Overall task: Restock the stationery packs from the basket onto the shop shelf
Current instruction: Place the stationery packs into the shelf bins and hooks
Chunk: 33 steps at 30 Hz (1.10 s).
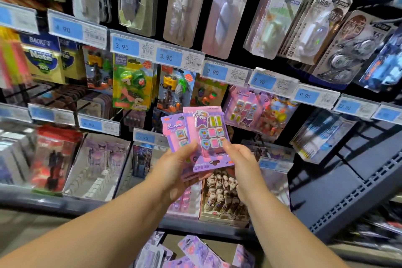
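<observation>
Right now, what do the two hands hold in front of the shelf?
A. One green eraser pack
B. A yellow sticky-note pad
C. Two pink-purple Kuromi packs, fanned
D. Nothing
C: the left hand grips a rear pack and a front pack fanned together, both pink-purple Kuromi cards, while the right hand pinches the front pack's right edge.
</observation>
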Each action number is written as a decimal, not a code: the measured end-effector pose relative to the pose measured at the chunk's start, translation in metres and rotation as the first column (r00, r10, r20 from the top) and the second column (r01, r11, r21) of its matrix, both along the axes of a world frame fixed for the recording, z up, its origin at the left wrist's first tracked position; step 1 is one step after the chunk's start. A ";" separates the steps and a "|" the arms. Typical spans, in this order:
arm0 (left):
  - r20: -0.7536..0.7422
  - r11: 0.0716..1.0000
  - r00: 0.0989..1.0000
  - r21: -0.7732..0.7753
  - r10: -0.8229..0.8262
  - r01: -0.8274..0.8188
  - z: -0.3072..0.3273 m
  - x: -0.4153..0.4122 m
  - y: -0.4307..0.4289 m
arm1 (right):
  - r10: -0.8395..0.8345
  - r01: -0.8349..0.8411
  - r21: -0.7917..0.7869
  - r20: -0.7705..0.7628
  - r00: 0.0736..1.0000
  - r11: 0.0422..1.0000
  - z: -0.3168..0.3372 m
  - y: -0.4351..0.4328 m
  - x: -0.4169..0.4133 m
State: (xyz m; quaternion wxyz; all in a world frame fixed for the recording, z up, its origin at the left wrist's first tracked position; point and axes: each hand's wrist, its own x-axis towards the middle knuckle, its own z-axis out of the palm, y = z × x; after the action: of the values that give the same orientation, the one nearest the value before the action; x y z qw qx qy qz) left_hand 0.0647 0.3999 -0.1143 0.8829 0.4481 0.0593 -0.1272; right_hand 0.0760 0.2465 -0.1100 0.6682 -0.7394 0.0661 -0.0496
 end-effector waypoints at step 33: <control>0.053 0.948 0.969 0.225 -0.241 0.224 -0.013 -0.008 -0.015 | -0.129 0.136 -0.059 0.120 0.984 0.989 0.014 -0.048 -0.017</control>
State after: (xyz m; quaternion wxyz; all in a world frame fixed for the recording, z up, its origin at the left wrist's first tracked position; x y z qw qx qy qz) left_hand 0.0567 0.3853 -0.1268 0.8089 0.5507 -0.0158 -0.2052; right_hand 0.0589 0.1986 -0.0957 0.6410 -0.7512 0.0746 -0.1389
